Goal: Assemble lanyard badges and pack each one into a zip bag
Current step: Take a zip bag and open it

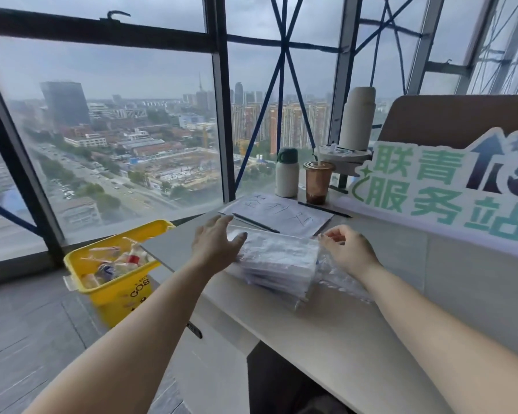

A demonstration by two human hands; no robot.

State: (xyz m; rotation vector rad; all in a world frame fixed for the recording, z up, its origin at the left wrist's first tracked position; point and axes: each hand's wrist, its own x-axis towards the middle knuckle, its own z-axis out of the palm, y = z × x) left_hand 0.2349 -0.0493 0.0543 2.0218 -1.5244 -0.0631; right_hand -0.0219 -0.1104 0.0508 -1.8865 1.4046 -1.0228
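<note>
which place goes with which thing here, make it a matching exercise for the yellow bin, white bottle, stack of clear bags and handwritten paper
Things
1. yellow bin
2. white bottle
3. stack of clear bags
4. handwritten paper

Places
a. between the left hand and right hand
b. under a black pen
c. on the floor left of the desk
d. just left of the brown drink cup

Pairs: 1-c, 2-d, 3-a, 4-b

High-rise office service desk: counter, cutout sign, city-view windows.
</note>
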